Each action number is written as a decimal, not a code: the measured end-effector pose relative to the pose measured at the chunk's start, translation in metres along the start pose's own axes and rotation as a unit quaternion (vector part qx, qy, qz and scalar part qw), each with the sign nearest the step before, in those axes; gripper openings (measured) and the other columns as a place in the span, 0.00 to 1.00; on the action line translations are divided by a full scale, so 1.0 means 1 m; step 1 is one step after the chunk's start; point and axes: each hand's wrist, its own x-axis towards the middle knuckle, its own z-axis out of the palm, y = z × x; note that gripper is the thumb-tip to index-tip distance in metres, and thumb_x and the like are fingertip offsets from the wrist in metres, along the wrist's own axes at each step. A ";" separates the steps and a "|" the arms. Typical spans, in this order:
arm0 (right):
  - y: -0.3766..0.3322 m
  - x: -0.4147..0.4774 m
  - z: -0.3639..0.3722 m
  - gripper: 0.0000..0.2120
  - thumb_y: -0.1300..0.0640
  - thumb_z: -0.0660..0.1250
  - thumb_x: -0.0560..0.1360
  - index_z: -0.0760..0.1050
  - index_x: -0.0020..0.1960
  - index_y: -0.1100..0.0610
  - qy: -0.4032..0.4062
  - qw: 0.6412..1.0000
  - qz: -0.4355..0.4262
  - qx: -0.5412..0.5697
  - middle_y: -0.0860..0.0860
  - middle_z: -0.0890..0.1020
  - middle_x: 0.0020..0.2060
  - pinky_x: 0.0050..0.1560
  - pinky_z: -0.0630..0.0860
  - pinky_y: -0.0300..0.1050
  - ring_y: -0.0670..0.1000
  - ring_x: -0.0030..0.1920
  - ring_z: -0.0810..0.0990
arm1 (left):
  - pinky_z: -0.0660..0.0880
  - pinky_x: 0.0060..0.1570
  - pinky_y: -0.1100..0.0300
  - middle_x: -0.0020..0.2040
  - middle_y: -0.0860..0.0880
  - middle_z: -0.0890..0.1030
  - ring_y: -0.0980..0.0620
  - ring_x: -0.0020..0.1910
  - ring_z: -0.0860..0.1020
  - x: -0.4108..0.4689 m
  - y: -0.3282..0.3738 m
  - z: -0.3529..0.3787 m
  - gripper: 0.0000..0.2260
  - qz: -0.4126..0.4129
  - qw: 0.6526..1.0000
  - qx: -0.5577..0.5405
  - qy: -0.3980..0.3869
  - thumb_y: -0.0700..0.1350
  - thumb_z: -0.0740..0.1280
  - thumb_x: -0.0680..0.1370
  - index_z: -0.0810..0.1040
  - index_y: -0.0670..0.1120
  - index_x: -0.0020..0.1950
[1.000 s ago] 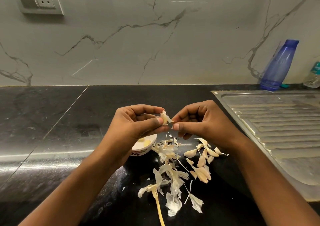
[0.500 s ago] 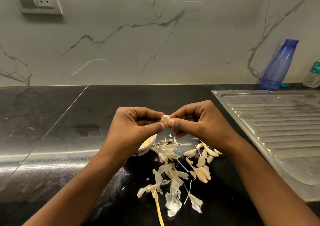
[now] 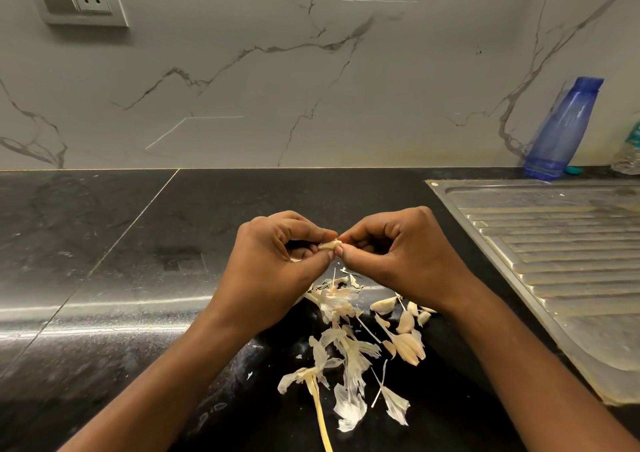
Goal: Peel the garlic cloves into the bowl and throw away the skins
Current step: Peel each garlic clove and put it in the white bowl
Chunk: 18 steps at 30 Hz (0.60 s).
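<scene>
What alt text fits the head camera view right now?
Left hand and right hand pinch one garlic cloves piece above a black counter, with loose skins below and a blue bottle far right.

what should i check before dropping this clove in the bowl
1. Clove pinched by left hand and right hand: ok.
2. Clove fully peeled: cannot tell, the fingertips cover most of it.
3. Bowl position: cannot tell, the left hand hides it.
4. Loose skins out of the drop path: not ok, they litter the counter just below the hands.
5. Unpeeled cloves within reach: ok, beside the right wrist.
</scene>
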 end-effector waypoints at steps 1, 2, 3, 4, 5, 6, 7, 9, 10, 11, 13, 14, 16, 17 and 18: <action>0.000 0.000 0.000 0.04 0.57 0.78 0.77 0.88 0.50 0.56 0.000 1.000 -0.001 -0.001 0.44 0.87 0.37 0.37 0.83 0.37 0.47 0.36 0.86 | 0.84 0.43 0.54 0.46 0.55 0.86 0.52 0.45 0.85 0.000 -0.001 0.000 0.09 0.003 1.000 0.001 0.000 0.39 0.79 0.74 0.89 0.49 0.52; 0.000 0.000 0.001 0.03 0.57 0.78 0.77 0.89 0.50 0.56 0.002 1.000 -0.002 0.000 0.44 0.87 0.37 0.37 0.82 0.37 0.47 0.36 0.86 | 0.84 0.43 0.55 0.46 0.55 0.86 0.52 0.46 0.85 0.001 -0.001 -0.001 0.09 0.004 1.000 0.001 0.000 0.39 0.79 0.74 0.89 0.49 0.52; 0.000 0.001 0.001 0.03 0.57 0.78 0.77 0.89 0.50 0.56 0.005 1.000 -0.003 0.002 0.44 0.87 0.36 0.36 0.82 0.37 0.47 0.35 0.86 | 0.84 0.43 0.55 0.46 0.55 0.86 0.52 0.46 0.85 0.001 -0.001 -0.002 0.08 0.006 1.000 0.000 0.002 0.40 0.79 0.74 0.89 0.48 0.52; 0.000 0.001 0.002 0.03 0.57 0.78 0.77 0.89 0.49 0.56 0.009 1.000 -0.003 0.005 0.45 0.87 0.36 0.36 0.82 0.37 0.48 0.35 0.86 | 0.84 0.44 0.55 0.46 0.55 0.86 0.52 0.46 0.86 0.001 -0.001 -0.002 0.08 0.008 1.000 -0.002 0.003 0.40 0.79 0.74 0.89 0.48 0.52; 0.000 0.001 0.002 0.03 0.57 0.77 0.77 0.89 0.49 0.56 0.013 1.000 -0.003 0.007 0.45 0.87 0.36 0.35 0.83 0.39 0.49 0.35 0.86 | 0.84 0.44 0.55 0.45 0.55 0.87 0.52 0.46 0.86 0.002 -0.002 -0.003 0.08 0.009 1.000 -0.004 0.004 0.41 0.80 0.74 0.89 0.48 0.52; 0.000 0.001 0.001 0.03 0.57 0.77 0.77 0.89 0.49 0.56 0.013 1.000 -0.003 0.010 0.45 0.87 0.36 0.36 0.84 0.42 0.50 0.35 0.86 | 0.85 0.44 0.55 0.45 0.55 0.87 0.53 0.46 0.86 0.002 -0.002 -0.003 0.08 0.008 1.000 -0.006 0.004 0.41 0.80 0.74 0.89 0.48 0.52; 0.000 0.001 0.000 0.03 0.57 0.77 0.77 0.89 0.49 0.55 0.011 1.000 -0.003 0.013 0.46 0.87 0.36 0.36 0.85 0.45 0.51 0.35 0.86 | 0.85 0.44 0.54 0.45 0.55 0.87 0.53 0.45 0.86 0.002 -0.002 -0.003 0.08 0.007 1.000 -0.009 0.003 0.41 0.80 0.73 0.89 0.48 0.52; -0.001 0.001 -0.001 0.03 0.57 0.77 0.77 0.89 0.49 0.55 0.005 1.000 -0.002 0.017 0.46 0.87 0.36 0.37 0.86 0.48 0.51 0.35 0.86 | 0.85 0.44 0.53 0.45 0.54 0.87 0.52 0.45 0.86 0.002 -0.002 -0.003 0.08 0.003 1.000 -0.013 0.000 0.41 0.80 0.73 0.89 0.47 0.52; -0.001 0.001 -0.001 0.03 0.57 0.77 0.77 0.89 0.49 0.55 0.002 1.000 -0.001 0.018 0.46 0.87 0.36 0.37 0.86 0.48 0.51 0.35 0.86 | 0.85 0.44 0.53 0.45 0.54 0.87 0.52 0.45 0.86 0.003 -0.002 -0.003 0.08 0.003 1.000 -0.015 -0.003 0.41 0.80 0.73 0.89 0.47 0.52; -0.001 0.000 -0.002 0.03 0.56 0.78 0.77 0.89 0.48 0.55 0.000 1.000 0.000 0.020 0.46 0.87 0.36 0.36 0.86 0.46 0.51 0.35 0.86 | 0.85 0.45 0.53 0.45 0.54 0.87 0.52 0.46 0.86 0.002 -0.002 -0.003 0.08 0.003 1.000 -0.016 -0.006 0.41 0.80 0.73 0.89 0.47 0.52; -0.002 0.000 -0.002 0.03 0.55 0.78 0.76 0.89 0.48 0.55 -0.001 1.000 0.006 0.024 0.45 0.87 0.36 0.36 0.85 0.44 0.50 0.35 0.86 | 0.85 0.44 0.55 0.45 0.54 0.87 0.53 0.46 0.86 0.001 -0.002 -0.002 0.08 0.007 1.000 -0.015 -0.011 0.41 0.80 0.73 0.89 0.46 0.52; -0.003 0.000 -0.003 0.03 0.55 0.78 0.75 0.89 0.47 0.54 -0.002 1.000 0.008 0.024 0.45 0.87 0.36 0.37 0.86 0.45 0.49 0.35 0.86 | 0.84 0.44 0.56 0.45 0.54 0.87 0.53 0.45 0.86 0.001 -0.001 -0.002 0.08 0.009 1.000 -0.014 -0.011 0.41 0.80 0.74 0.89 0.46 0.52; -0.003 0.000 -0.003 0.02 0.56 0.78 0.75 0.88 0.47 0.54 -0.003 1.000 0.014 0.027 0.46 0.87 0.36 0.38 0.87 0.49 0.50 0.35 0.87 | 0.84 0.44 0.57 0.45 0.54 0.87 0.53 0.45 0.86 0.001 -0.002 -0.002 0.08 0.014 1.000 -0.013 -0.012 0.41 0.80 0.74 0.89 0.46 0.52; -0.003 0.000 -0.003 0.01 0.56 0.78 0.76 0.88 0.47 0.53 -0.004 0.999 0.016 0.030 0.46 0.87 0.36 0.38 0.87 0.50 0.50 0.35 0.87 | 0.84 0.44 0.57 0.45 0.54 0.87 0.53 0.45 0.86 0.001 -0.002 -0.001 0.08 0.014 1.000 -0.012 -0.012 0.41 0.80 0.74 0.89 0.46 0.52; -0.003 0.000 -0.003 0.01 0.57 0.78 0.76 0.88 0.47 0.53 -0.006 0.999 0.018 0.033 0.46 0.88 0.36 0.38 0.87 0.51 0.50 0.35 0.87 | 0.84 0.44 0.57 0.45 0.54 0.87 0.53 0.45 0.86 0.001 -0.002 -0.001 0.08 0.015 1.000 -0.011 -0.012 0.40 0.80 0.74 0.89 0.46 0.52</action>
